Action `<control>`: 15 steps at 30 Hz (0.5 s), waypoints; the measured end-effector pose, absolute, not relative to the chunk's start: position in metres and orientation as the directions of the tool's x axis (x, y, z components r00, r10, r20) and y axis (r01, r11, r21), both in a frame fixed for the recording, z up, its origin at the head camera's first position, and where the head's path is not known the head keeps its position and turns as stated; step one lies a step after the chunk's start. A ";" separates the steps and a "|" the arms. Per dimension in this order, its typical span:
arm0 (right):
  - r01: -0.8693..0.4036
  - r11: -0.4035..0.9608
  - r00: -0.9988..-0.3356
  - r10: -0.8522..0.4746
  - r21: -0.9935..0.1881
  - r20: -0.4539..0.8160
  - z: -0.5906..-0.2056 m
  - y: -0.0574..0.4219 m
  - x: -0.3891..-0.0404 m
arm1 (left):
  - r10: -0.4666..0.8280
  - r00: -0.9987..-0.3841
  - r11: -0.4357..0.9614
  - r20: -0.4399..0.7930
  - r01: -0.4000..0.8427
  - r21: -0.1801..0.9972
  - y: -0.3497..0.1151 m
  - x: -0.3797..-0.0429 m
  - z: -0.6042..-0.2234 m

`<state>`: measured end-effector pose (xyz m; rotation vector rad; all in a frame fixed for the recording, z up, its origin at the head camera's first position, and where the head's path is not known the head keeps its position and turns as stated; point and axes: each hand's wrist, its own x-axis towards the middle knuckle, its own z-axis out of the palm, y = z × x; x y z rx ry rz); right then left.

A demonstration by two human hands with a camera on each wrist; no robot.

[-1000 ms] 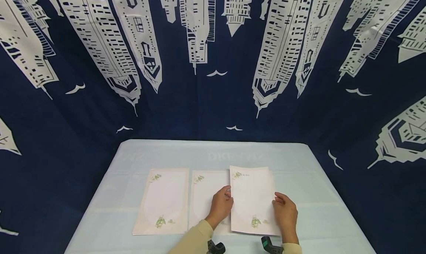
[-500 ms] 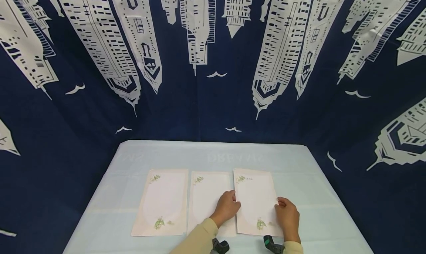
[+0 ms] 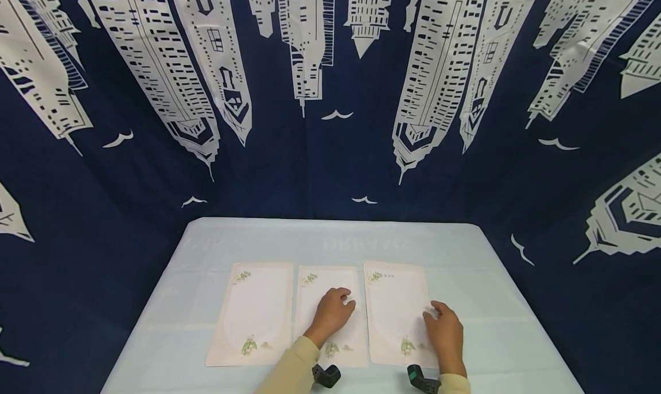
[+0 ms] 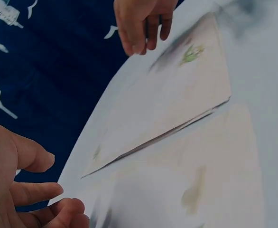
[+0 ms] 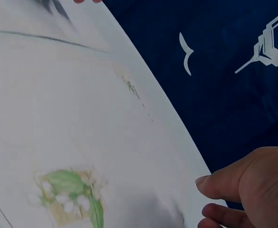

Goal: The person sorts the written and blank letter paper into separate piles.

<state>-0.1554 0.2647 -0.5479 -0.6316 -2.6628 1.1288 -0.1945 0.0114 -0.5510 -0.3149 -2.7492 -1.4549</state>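
Observation:
Three pale sheets of paper with green floral prints lie side by side in the head view. The right sheet (image 3: 395,308) has small marks beside its top-left print. My left hand (image 3: 331,315) hovers over the middle sheet (image 3: 310,296), covering part of it, its fingers loosely bent around nothing. At the right sheet's right edge is my right hand (image 3: 445,334). In the right wrist view, the right thumb and fingers (image 5: 224,216) are spread apart, with no paper between them. The left wrist view shows the right sheet's near edge slightly raised.
The left sheet (image 3: 255,308) lies flat, apart from both hands. A white-covered table (image 3: 490,302) bears all the sheets. Behind hangs a dark blue cloth (image 3: 304,164) with white building prints. Black devices (image 3: 326,377) sit at both wrists.
The right sheet has come down beside the middle one, shifting slightly right. My left hand has let go of its left edge and moved left; my right hand's fingers have loosened.

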 end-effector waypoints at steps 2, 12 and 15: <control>0.291 0.616 -0.899 0.437 -0.732 0.010 -0.547 0.258 -0.156 | 0.140 -0.985 0.554 0.102 0.163 0.816 0.001 -0.195 -0.550; 0.174 0.604 -0.957 0.289 -0.778 0.010 -0.548 0.206 -0.167 | 0.016 -0.999 0.559 0.050 0.051 0.827 -0.052 -0.196 -0.548; 0.157 0.603 -0.968 0.250 -0.782 -0.001 -0.548 0.190 -0.169 | -0.018 -0.999 0.564 0.041 0.024 0.825 -0.066 -0.191 -0.548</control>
